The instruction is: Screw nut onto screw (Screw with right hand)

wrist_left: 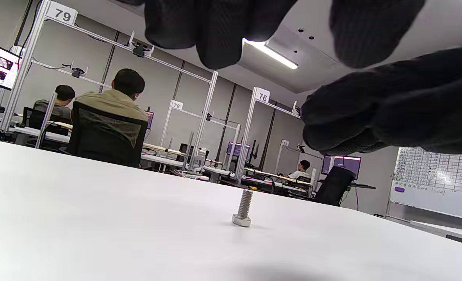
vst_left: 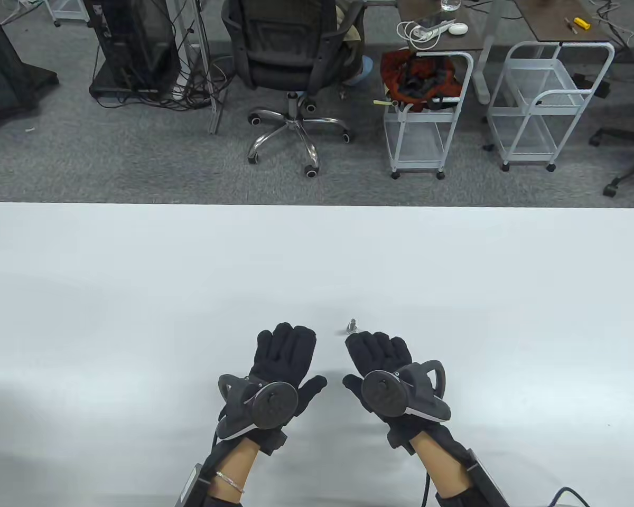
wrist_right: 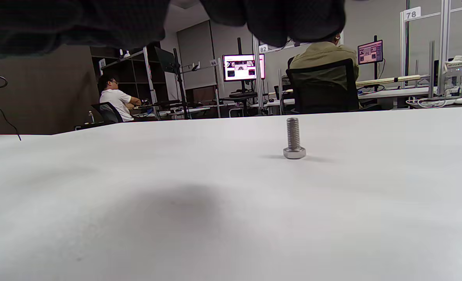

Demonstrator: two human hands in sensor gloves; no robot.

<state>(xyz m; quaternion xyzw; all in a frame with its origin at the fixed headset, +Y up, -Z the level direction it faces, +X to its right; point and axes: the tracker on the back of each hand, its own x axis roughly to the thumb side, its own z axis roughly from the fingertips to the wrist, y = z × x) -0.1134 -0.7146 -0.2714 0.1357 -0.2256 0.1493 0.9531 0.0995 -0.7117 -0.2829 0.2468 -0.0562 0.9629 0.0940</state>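
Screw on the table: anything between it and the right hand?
Nothing visible. The screw stands upright on its head on the bare white table, just beyond the right hand fingertips. In the right wrist view the stretch of table before it is clear. No nut shows in any view.

My white table [vst_left: 137,264] ends at grey carpet [vst_left: 111,158]. Beyond it I see black office chair [vst_left: 290,58] on chrome base, two white wire carts [vst_left: 425,132], one holding red bag [vst_left: 420,79], cable tangle by dark rack [vst_left: 132,47]. From my wrists: grey walls, ceiling strip light [wrist_left: 272,54], numbered aluminium frames [wrist_left: 61,15], lit monitors [wrist_right: 242,67], whiteboard [wrist_left: 436,175], seated people [wrist_left: 111,105].
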